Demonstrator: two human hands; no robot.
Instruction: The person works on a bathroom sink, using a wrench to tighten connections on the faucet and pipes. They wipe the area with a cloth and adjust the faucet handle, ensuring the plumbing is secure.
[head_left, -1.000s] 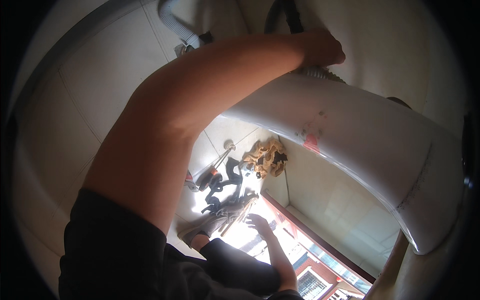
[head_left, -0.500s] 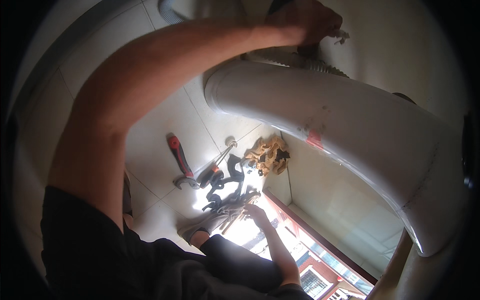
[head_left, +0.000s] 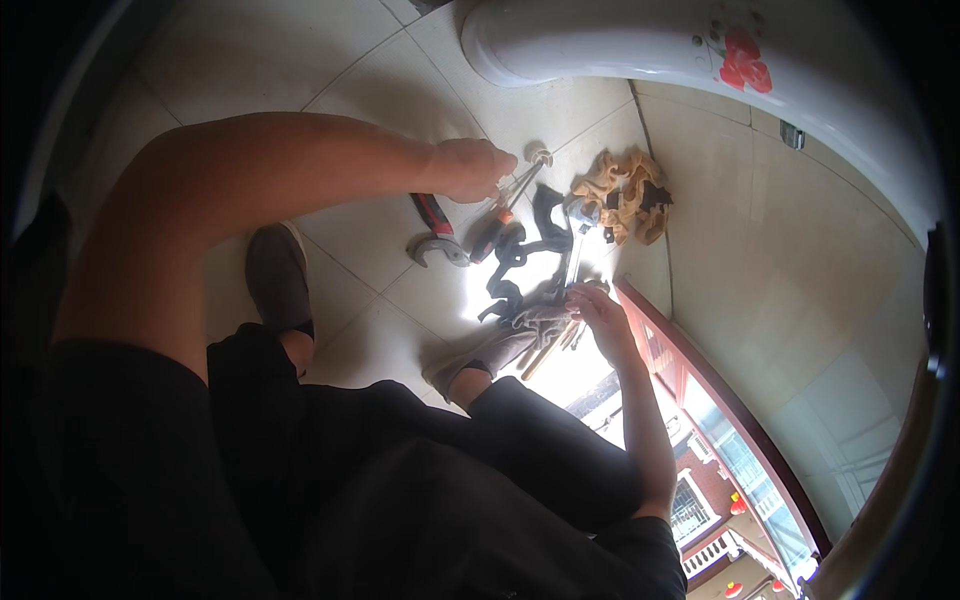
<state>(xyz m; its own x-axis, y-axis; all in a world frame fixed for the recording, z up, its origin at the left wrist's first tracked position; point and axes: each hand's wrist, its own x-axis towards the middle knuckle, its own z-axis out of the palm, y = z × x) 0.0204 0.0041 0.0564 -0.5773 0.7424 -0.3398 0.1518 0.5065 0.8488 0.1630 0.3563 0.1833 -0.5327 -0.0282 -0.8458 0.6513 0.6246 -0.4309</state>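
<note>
My left hand (head_left: 470, 170) hangs over the tiled floor with its fingers curled together. A small pale scrap shows at the fingertips, too blurred to name. Just below that hand lies a wrench (head_left: 436, 235) with a red and black handle and a hooked grey jaw. Beside it rests a screwdriver (head_left: 492, 232) with a black and orange handle, its shaft partly behind my fingers. My right hand (head_left: 600, 312) is held near my shoe, fingers loosely extended and holding nothing I can see. Black strap-like pieces (head_left: 535, 245) lie between the hands.
A crumpled tan and black pile of cloth, perhaps gloves (head_left: 630, 195), lies by the wall. The white ceramic pedestal (head_left: 600, 45) with a red flower curves across the upper right. A red-framed opening (head_left: 720, 430) lets in bright light. My shoes (head_left: 278, 275) stand on the tiles.
My left hand has come down from behind the pedestal, near the ribbed hose, to above the tools. The view has shifted, so the pedestal sits higher. My right hand keeps its pose.
</note>
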